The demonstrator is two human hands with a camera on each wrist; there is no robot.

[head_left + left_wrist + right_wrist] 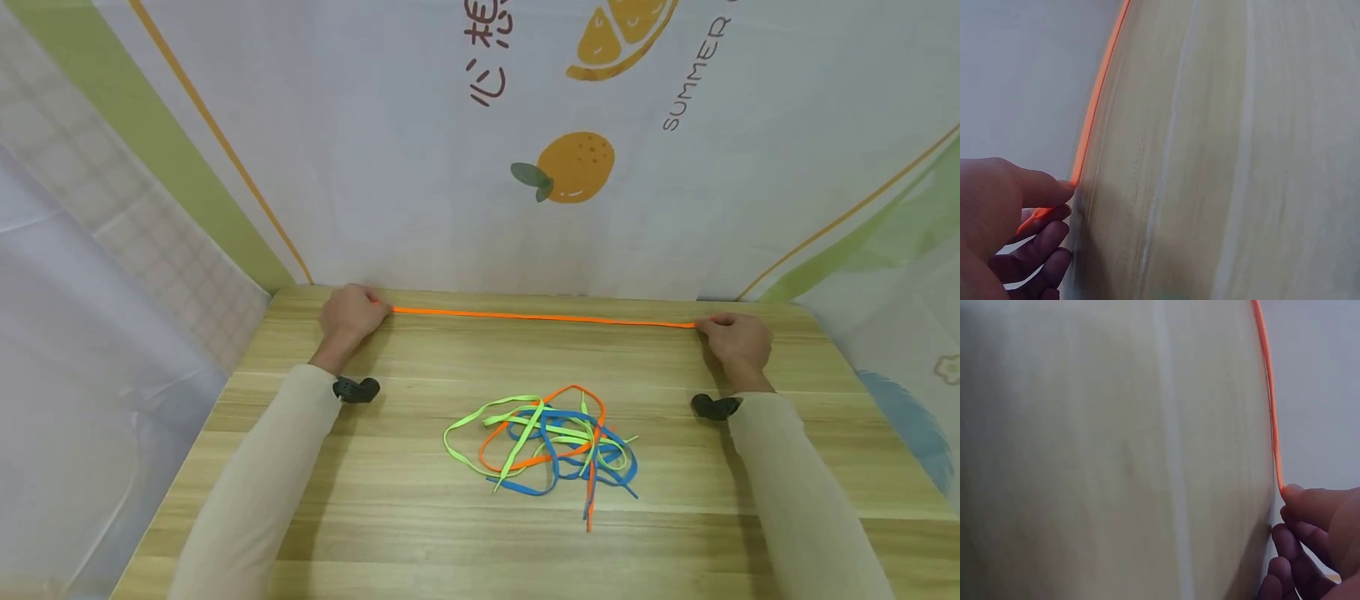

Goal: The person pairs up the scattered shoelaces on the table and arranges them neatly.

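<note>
An orange shoelace (540, 317) runs straight from hand to hand along the far edge of the table. My left hand (354, 312) pinches its left end between thumb and forefinger, and in the left wrist view a bit of the orange lace (1090, 119) also shows inside the fingers. At the other end my right hand (738, 340) pinches the lace between thumb and fingertip, the remaining fingers curled below in the right wrist view. Nearer me, a loose tangle of green, blue and orange shoelaces (551, 422) lies on the table, apart from both hands.
The wooden table (420, 533) has light grain stripes. A white cloth (420, 208) printed with oranges and lettering hangs right behind its far edge, and more cloth hangs at both sides. Black wrist devices (358, 389) sit at both cuffs.
</note>
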